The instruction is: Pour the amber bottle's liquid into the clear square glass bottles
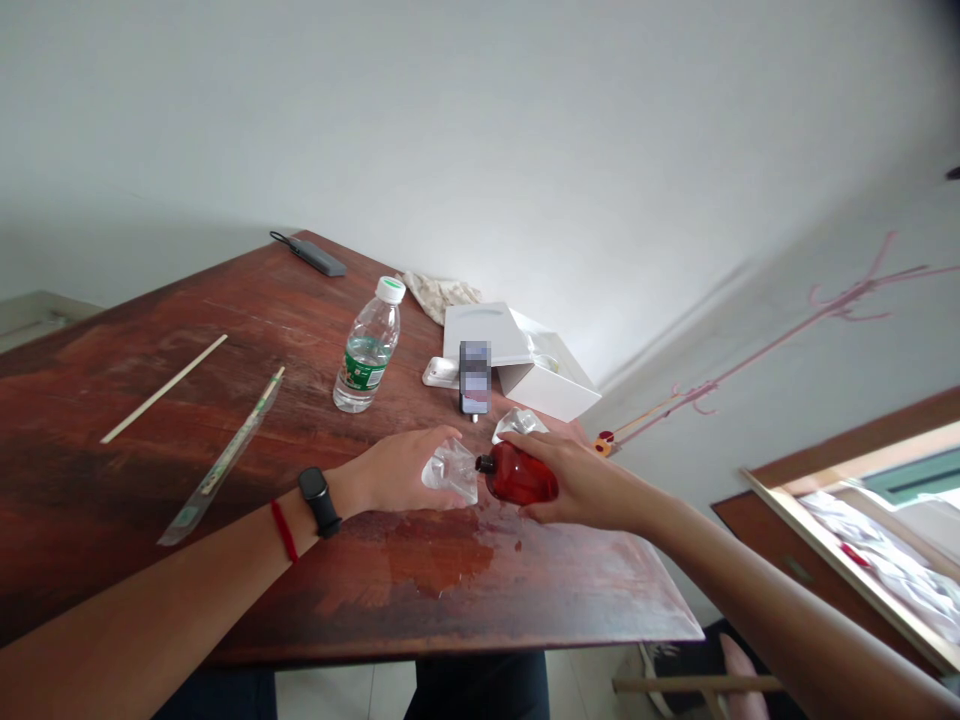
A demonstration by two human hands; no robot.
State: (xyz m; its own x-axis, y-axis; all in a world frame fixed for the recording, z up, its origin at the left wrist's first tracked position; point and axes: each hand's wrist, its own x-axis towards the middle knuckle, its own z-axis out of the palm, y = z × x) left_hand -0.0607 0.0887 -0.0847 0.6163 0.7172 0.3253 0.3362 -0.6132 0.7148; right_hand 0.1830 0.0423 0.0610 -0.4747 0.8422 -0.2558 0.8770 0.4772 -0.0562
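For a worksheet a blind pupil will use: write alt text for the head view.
The right hand tips a dark red bottle sideways, its neck at a small clear plastic cup gripped by the left hand on a reddish wooden table.

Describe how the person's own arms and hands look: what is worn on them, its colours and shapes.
Both forearms are bare, with no sleeves in view, and both hands are ungloved. The left hand has a black wristwatch with a rectangular face and black strap at its wrist, and a thin red string bracelet just behind it. The right hand and its wrist show no jewellery.
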